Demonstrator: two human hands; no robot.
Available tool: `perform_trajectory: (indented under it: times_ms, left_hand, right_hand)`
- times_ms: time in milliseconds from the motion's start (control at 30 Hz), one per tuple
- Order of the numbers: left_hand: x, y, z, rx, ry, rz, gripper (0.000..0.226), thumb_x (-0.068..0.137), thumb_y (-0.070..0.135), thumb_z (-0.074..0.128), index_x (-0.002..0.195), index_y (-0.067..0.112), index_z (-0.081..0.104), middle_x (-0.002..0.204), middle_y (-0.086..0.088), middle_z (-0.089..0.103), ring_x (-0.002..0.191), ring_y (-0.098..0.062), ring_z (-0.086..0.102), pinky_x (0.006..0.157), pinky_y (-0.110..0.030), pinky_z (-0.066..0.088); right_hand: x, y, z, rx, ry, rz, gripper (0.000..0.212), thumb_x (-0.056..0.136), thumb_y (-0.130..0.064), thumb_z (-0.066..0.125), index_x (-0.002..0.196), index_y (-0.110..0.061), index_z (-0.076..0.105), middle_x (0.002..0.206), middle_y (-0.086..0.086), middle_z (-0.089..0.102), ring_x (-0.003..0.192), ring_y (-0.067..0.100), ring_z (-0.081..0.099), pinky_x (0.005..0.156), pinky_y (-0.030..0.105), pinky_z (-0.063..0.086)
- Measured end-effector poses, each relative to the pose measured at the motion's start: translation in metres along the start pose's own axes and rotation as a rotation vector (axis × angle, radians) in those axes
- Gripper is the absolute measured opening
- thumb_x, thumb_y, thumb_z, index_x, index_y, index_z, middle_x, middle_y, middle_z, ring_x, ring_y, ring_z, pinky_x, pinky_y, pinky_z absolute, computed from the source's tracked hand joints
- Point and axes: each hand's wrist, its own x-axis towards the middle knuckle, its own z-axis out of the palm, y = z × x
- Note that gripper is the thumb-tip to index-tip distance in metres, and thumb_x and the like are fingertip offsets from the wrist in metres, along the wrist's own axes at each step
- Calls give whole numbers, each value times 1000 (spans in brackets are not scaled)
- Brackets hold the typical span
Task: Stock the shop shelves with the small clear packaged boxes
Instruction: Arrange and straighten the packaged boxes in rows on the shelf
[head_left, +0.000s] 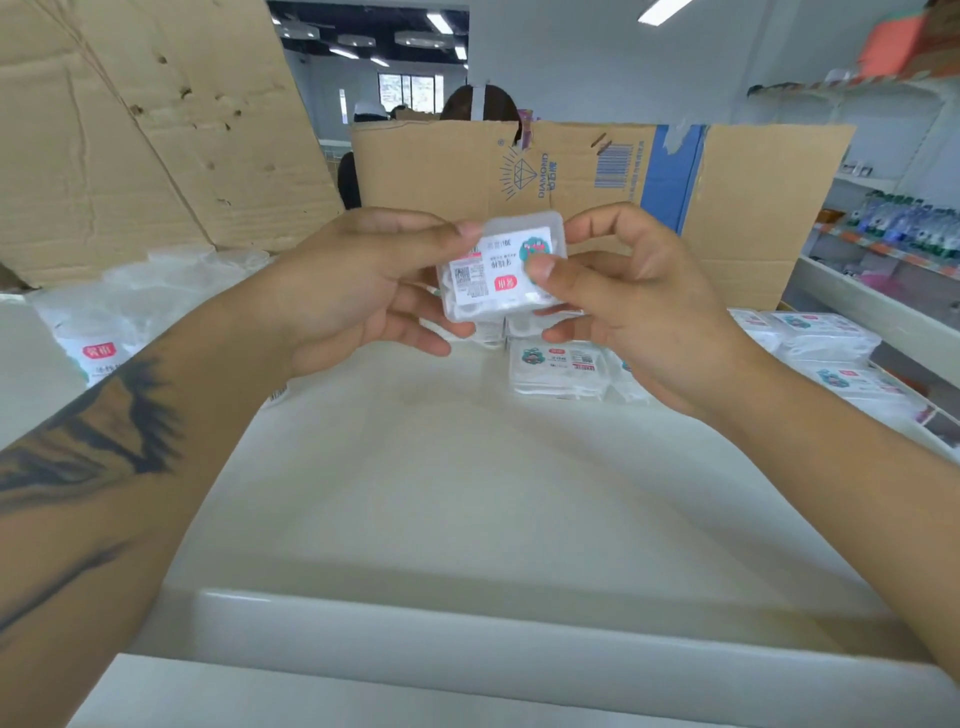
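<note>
Clear box (501, 267) held up at centre frame, label upside down to you
You pinch it between both hands above the white shelf (467, 493): left hand (363, 291) fingertips on its left edge, right hand (623, 306) thumb pressed on the label, fingers curled beneath; probably you are turning it to match the stocked boxes (558, 366) lying flat just below, before the cardboard (727, 208) backing

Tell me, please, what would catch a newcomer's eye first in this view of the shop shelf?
First, the small clear box held up at centre, pinched between the left hand and right hand, its label facing the camera. Just behind and below it, more boxes lie on the white shelf, with an upright cardboard sheet at the back.
</note>
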Motion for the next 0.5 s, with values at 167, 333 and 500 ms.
perform_trajectory:
  times_ms: [167, 333, 500]
  left_hand:
    - [1, -2, 1, -58, -71, -15, 33, 84, 25, 72, 111, 5, 70, 107, -22, 75, 92, -37, 75, 86, -44, 61]
    - [0, -3, -3, 52, -123, 45, 31, 82, 27, 76, 107, 11, 67, 111, -13, 75, 98, -33, 75, 87, -46, 60]
    - [-6, -3, -7, 289, -71, 274, 88, 63, 38, 90, 142, 37, 51, 126, 0, 69, 110, -20, 71, 99, -46, 57]
  right_hand:
    - [-2, 2, 3, 85, -30, 186, 35, 90, -38, 74, 107, -13, 58, 105, 12, 77, 93, 30, 76, 83, 47, 62]
    - [-2, -2, 0, 158, -43, 206, 32, 94, -38, 69, 112, -12, 63, 102, 8, 75, 86, 25, 73, 77, 41, 59]
    - [-6, -1, 3, 207, -183, 211, 36, 97, -29, 62, 127, -10, 67, 121, 17, 71, 97, 24, 67, 79, 39, 55]
